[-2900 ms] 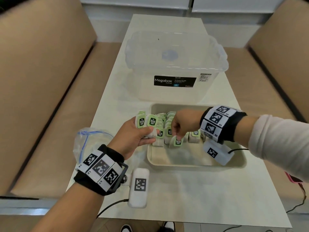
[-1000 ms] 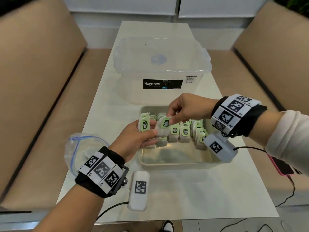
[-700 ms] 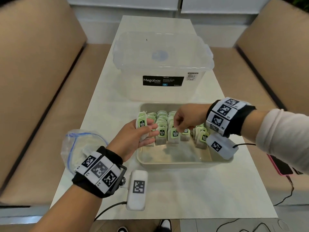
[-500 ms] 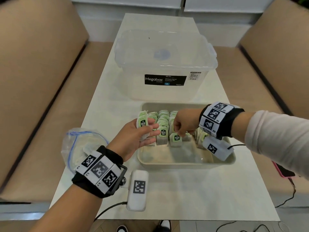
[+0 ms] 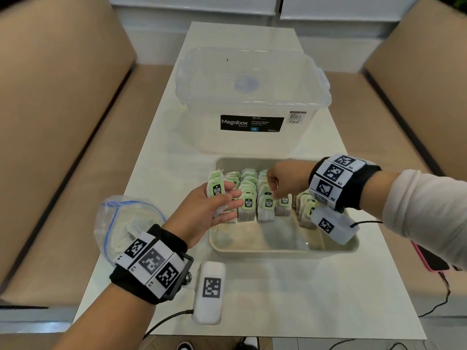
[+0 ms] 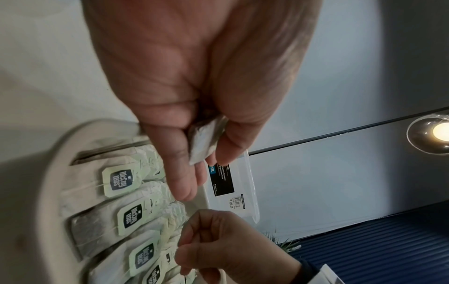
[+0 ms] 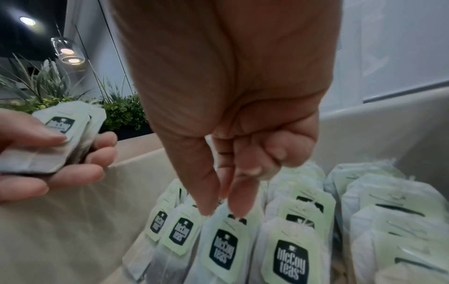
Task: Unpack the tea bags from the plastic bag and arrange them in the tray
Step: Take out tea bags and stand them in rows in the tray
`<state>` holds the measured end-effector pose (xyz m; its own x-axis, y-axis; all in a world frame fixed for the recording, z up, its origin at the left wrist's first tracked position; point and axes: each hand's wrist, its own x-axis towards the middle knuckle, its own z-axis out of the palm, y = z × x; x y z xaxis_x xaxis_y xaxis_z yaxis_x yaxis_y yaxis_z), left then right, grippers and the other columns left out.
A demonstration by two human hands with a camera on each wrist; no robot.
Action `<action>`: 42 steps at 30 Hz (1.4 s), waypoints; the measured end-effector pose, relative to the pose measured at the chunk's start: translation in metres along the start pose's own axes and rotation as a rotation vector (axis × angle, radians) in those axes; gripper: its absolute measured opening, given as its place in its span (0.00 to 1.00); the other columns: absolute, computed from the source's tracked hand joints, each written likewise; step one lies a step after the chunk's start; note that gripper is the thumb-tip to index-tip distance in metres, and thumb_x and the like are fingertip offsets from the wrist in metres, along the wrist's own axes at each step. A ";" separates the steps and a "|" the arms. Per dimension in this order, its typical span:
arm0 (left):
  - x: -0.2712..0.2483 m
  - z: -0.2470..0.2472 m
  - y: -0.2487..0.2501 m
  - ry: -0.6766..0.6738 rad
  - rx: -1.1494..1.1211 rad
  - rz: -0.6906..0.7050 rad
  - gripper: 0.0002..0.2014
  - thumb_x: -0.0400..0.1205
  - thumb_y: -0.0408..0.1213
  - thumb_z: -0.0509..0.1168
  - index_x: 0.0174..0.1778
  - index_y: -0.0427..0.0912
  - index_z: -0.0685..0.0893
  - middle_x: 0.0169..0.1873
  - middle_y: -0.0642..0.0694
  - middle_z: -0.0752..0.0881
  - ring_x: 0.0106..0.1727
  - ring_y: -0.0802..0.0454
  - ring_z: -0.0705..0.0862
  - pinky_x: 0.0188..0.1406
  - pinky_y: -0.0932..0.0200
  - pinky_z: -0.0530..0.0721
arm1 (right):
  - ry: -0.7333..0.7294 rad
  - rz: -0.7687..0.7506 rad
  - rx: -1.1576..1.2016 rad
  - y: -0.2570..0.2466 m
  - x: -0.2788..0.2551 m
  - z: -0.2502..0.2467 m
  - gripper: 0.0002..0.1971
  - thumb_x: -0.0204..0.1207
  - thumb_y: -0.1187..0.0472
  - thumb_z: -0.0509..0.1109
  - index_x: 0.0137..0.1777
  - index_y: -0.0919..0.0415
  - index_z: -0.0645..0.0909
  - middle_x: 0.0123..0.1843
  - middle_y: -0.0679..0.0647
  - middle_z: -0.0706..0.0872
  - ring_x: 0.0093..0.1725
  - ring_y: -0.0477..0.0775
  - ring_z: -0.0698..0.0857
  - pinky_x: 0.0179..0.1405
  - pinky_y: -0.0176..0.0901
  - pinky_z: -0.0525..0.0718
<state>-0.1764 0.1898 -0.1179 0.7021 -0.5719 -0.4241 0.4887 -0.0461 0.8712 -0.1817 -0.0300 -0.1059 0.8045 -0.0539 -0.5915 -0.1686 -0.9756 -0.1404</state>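
A beige tray holds several rows of upright tea bags with green tags. My left hand hovers over the tray's left rim and grips a small stack of tea bags between thumb and fingers. The same stack shows in the left wrist view. My right hand reaches down into the tray. Its thumb and forefinger pinch the top edge of the front tea bag in a middle row. The clear plastic bag with a blue zip lies left of the tray, behind my left wrist.
A clear Megabox storage box stands just behind the tray. A pink phone with a cable lies at the table's right edge. Tan bench seats flank the narrow white table. The front part of the tray floor is bare.
My right hand took a tea bag from the stack in my left hand and lowered it into the tray at the front of a middle row. The left hand stayed in place.
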 end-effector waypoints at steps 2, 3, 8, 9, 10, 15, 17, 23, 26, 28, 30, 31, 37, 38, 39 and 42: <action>0.000 0.000 0.000 0.007 -0.010 -0.001 0.12 0.82 0.26 0.58 0.61 0.38 0.76 0.54 0.42 0.87 0.54 0.49 0.89 0.49 0.56 0.88 | -0.077 -0.043 0.016 -0.001 -0.002 -0.001 0.03 0.73 0.62 0.72 0.46 0.57 0.85 0.36 0.48 0.86 0.25 0.43 0.79 0.27 0.32 0.77; 0.000 0.000 0.001 0.011 -0.019 -0.002 0.13 0.82 0.25 0.58 0.62 0.38 0.75 0.55 0.41 0.87 0.54 0.48 0.89 0.49 0.56 0.88 | -0.144 -0.061 0.023 -0.002 -0.002 0.001 0.05 0.72 0.64 0.73 0.46 0.56 0.86 0.36 0.49 0.86 0.23 0.42 0.78 0.26 0.31 0.77; 0.001 0.001 0.003 0.008 -0.063 -0.009 0.13 0.81 0.23 0.55 0.60 0.39 0.72 0.55 0.39 0.86 0.54 0.46 0.89 0.46 0.56 0.88 | -0.414 -0.081 0.016 -0.009 0.010 0.019 0.17 0.76 0.70 0.67 0.61 0.55 0.85 0.50 0.47 0.89 0.22 0.44 0.80 0.22 0.30 0.79; 0.001 0.001 0.003 0.006 -0.073 -0.014 0.13 0.81 0.22 0.54 0.58 0.39 0.72 0.55 0.38 0.86 0.54 0.45 0.88 0.46 0.56 0.88 | -0.442 -0.079 0.007 -0.011 0.014 0.022 0.19 0.77 0.72 0.65 0.64 0.56 0.83 0.54 0.48 0.88 0.22 0.44 0.81 0.22 0.31 0.79; 0.001 0.001 0.003 0.004 -0.085 -0.018 0.13 0.80 0.21 0.53 0.57 0.39 0.72 0.55 0.38 0.86 0.54 0.44 0.88 0.45 0.55 0.88 | -0.451 -0.076 -0.002 -0.012 0.017 0.024 0.20 0.77 0.73 0.64 0.66 0.56 0.81 0.58 0.50 0.87 0.23 0.44 0.81 0.22 0.31 0.79; 0.001 -0.001 0.004 -0.017 -0.116 -0.037 0.13 0.81 0.22 0.49 0.53 0.39 0.74 0.55 0.36 0.86 0.56 0.41 0.87 0.48 0.53 0.87 | -0.434 -0.062 -0.005 -0.015 0.025 0.022 0.24 0.73 0.78 0.60 0.67 0.61 0.79 0.62 0.57 0.86 0.33 0.55 0.83 0.33 0.39 0.81; 0.001 -0.001 0.004 -0.020 -0.118 -0.038 0.13 0.81 0.22 0.48 0.52 0.39 0.74 0.55 0.36 0.86 0.57 0.40 0.86 0.49 0.52 0.87 | -0.432 -0.065 0.008 -0.015 0.022 0.020 0.24 0.73 0.77 0.61 0.66 0.60 0.80 0.61 0.58 0.87 0.33 0.54 0.82 0.34 0.40 0.81; -0.002 -0.001 0.006 -0.072 -0.061 -0.027 0.13 0.85 0.26 0.51 0.60 0.39 0.77 0.57 0.42 0.85 0.58 0.45 0.85 0.48 0.56 0.88 | -0.147 -0.165 0.202 -0.018 -0.010 -0.014 0.10 0.72 0.59 0.76 0.52 0.54 0.83 0.46 0.52 0.88 0.27 0.42 0.81 0.26 0.31 0.78; -0.003 0.002 0.009 -0.121 -0.003 -0.028 0.12 0.85 0.28 0.56 0.62 0.41 0.78 0.59 0.45 0.86 0.59 0.47 0.86 0.46 0.55 0.89 | 0.171 -0.262 0.490 -0.026 -0.028 -0.030 0.13 0.69 0.54 0.79 0.49 0.55 0.81 0.41 0.50 0.87 0.24 0.39 0.80 0.27 0.33 0.79; -0.004 0.007 0.010 -0.135 0.043 -0.021 0.10 0.83 0.28 0.59 0.58 0.41 0.80 0.57 0.45 0.88 0.54 0.48 0.88 0.42 0.56 0.90 | 0.245 -0.294 0.605 -0.034 -0.038 -0.034 0.15 0.68 0.55 0.79 0.49 0.57 0.80 0.41 0.49 0.85 0.25 0.43 0.81 0.30 0.39 0.80; -0.005 0.012 0.012 -0.137 0.089 -0.007 0.10 0.81 0.29 0.62 0.56 0.40 0.82 0.53 0.45 0.89 0.49 0.49 0.90 0.37 0.60 0.90 | 0.264 -0.309 0.622 -0.041 -0.045 -0.031 0.15 0.67 0.57 0.80 0.48 0.56 0.78 0.40 0.51 0.86 0.25 0.46 0.81 0.29 0.40 0.79; -0.006 0.015 0.012 -0.136 0.104 -0.003 0.09 0.81 0.29 0.63 0.55 0.40 0.82 0.51 0.44 0.90 0.46 0.49 0.90 0.35 0.61 0.89 | 0.277 -0.309 0.606 -0.043 -0.046 -0.028 0.14 0.67 0.58 0.80 0.47 0.55 0.77 0.38 0.51 0.87 0.24 0.46 0.80 0.27 0.37 0.78; -0.007 0.024 0.012 -0.150 0.142 -0.017 0.10 0.83 0.41 0.60 0.57 0.44 0.81 0.46 0.46 0.91 0.44 0.49 0.91 0.34 0.59 0.90 | 0.288 -0.301 0.490 -0.028 -0.054 -0.025 0.10 0.68 0.62 0.80 0.46 0.48 0.85 0.32 0.50 0.88 0.21 0.39 0.80 0.30 0.34 0.80; -0.007 0.023 0.012 -0.138 0.162 -0.013 0.11 0.84 0.44 0.58 0.58 0.46 0.81 0.49 0.47 0.90 0.46 0.50 0.91 0.37 0.57 0.90 | 0.277 -0.291 0.466 -0.022 -0.056 -0.027 0.09 0.69 0.62 0.79 0.44 0.47 0.86 0.31 0.47 0.87 0.21 0.38 0.80 0.31 0.33 0.80; -0.006 0.022 0.011 -0.126 0.189 -0.007 0.12 0.84 0.47 0.56 0.58 0.49 0.81 0.53 0.49 0.89 0.49 0.51 0.90 0.41 0.55 0.90 | 0.273 -0.266 0.436 -0.016 -0.056 -0.028 0.08 0.70 0.63 0.78 0.43 0.48 0.86 0.30 0.45 0.86 0.21 0.37 0.79 0.30 0.29 0.79; -0.005 0.018 0.011 -0.092 0.243 0.009 0.13 0.85 0.50 0.53 0.57 0.55 0.82 0.58 0.53 0.87 0.58 0.53 0.86 0.53 0.49 0.86 | 0.239 -0.138 0.343 0.005 -0.055 -0.026 0.04 0.72 0.63 0.75 0.42 0.53 0.86 0.30 0.44 0.86 0.18 0.36 0.78 0.28 0.27 0.78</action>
<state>-0.1839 0.1772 -0.1019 0.6504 -0.6450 -0.4013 0.3360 -0.2296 0.9134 -0.2122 -0.0372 -0.0538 0.9350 -0.0152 -0.3544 -0.1975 -0.8521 -0.4847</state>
